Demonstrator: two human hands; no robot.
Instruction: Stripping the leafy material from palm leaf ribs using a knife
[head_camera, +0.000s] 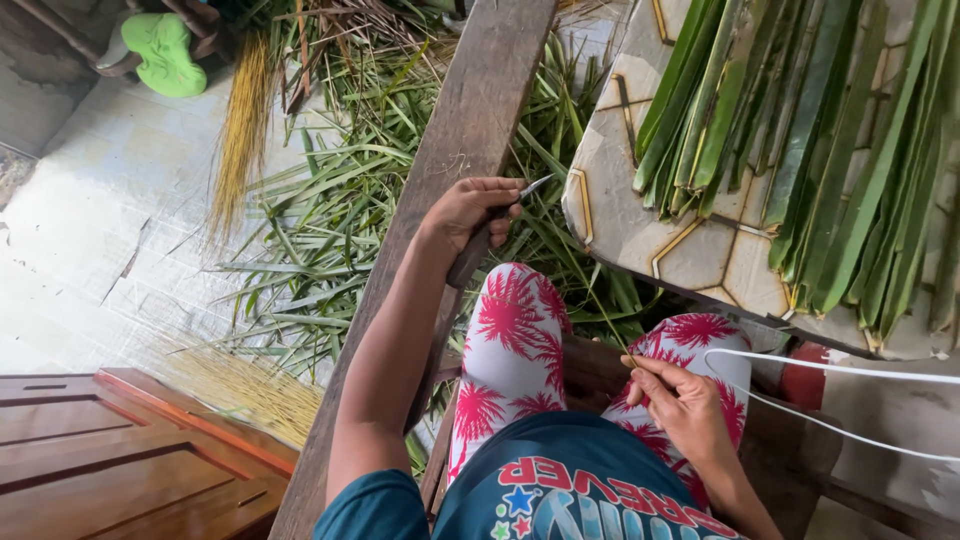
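Seated, knees up in trousers (512, 345) printed white with pink palms. Left hand (468, 210) out over the left knee, fingers wrapped tight round a dark wooden handle; small knife (500, 225), thin blade tip pointing right toward the cushion edge. Right hand (685, 405) low on the right thigh, thumb and forefinger pinched close; whether a thin leaf rib sits between them cannot be told at this size. Nothing else in that hand.

Long wooden plank (455, 130) slanting from top centre down past the left forearm. Loose green palm leaves (330, 230) heaped on the pale floor (90, 230) beyond and under it. Bundle of yellow-brown ribs (242, 130) lying to the left of the heap, a second pale bundle (250, 390) nearer the wooden panel (110, 460). Stack of flat green leaf strips (800, 150) laid on a patterned cushion (700, 250) at right, just beside the right knee. White cord (830, 395) running off right. Green sandal (163, 55) far top left.

Judgement for the stripping work: blade best kept angled away from the knee and the free hand, edge shallow against the leaf so the rib comes off whole. Fresh leaf within reach in the heap ahead; firm pinch at the leaf base before the cut.
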